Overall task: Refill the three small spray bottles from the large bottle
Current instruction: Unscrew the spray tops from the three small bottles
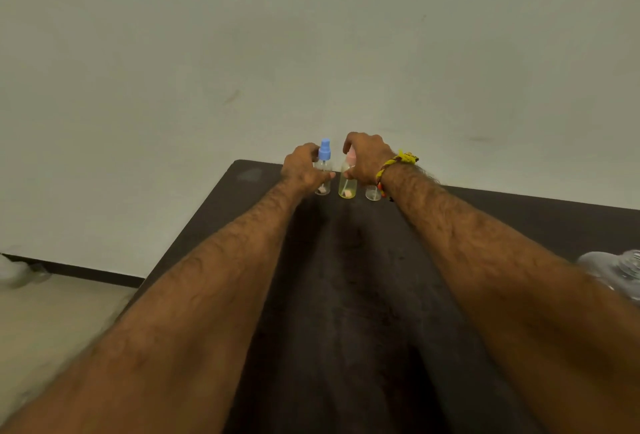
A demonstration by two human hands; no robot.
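My left hand (302, 170) curls around the small clear spray bottle with the blue cap (324, 167). My right hand (366, 158) grips the pink-capped small bottle with yellowish liquid (347, 181) just beside it; a third small clear bottle (373, 192) stands mostly hidden behind my right wrist. All three stand upright in a row at the far edge of the dark bench (346, 295). The large clear plastic bottle (616, 270) is well apart, near my right forearm, so I judge the right hand should fetch it.

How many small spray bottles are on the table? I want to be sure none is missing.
3, in a row at the table's far edge: blue-capped bottle on the left, pink-capped bottle in the middle, third bottle on the right, mostly hidden.
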